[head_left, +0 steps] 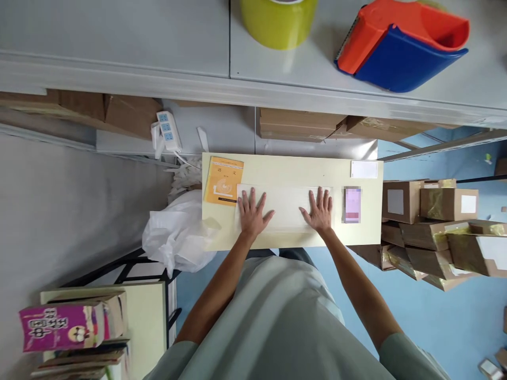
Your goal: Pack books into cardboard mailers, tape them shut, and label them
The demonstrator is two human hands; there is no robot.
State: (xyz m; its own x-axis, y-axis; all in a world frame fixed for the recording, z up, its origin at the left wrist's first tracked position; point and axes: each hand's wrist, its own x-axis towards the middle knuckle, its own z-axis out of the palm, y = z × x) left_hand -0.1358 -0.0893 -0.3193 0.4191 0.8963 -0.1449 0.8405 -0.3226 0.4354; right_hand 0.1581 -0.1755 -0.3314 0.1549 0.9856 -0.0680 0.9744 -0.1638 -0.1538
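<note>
A clear, whitish sheet, perhaps plastic film, lies flat on the pale yellow table. On its left end my left hand rests palm down with the fingers spread. My right hand presses flat on the right end, thumb pointing inward. Neither hand grips anything. Close to my left fingertips is an orange book, whose lower right corner meets the sheet's edge. Right of my right hand lies a blurred purple item, and above that a white label or card.
Overhead, a grey shelf holds yellow tape and a red-and-blue tape dispenser. A power strip sits behind the table. White plastic bags hang at left. Cartons are stacked right; books lie lower left.
</note>
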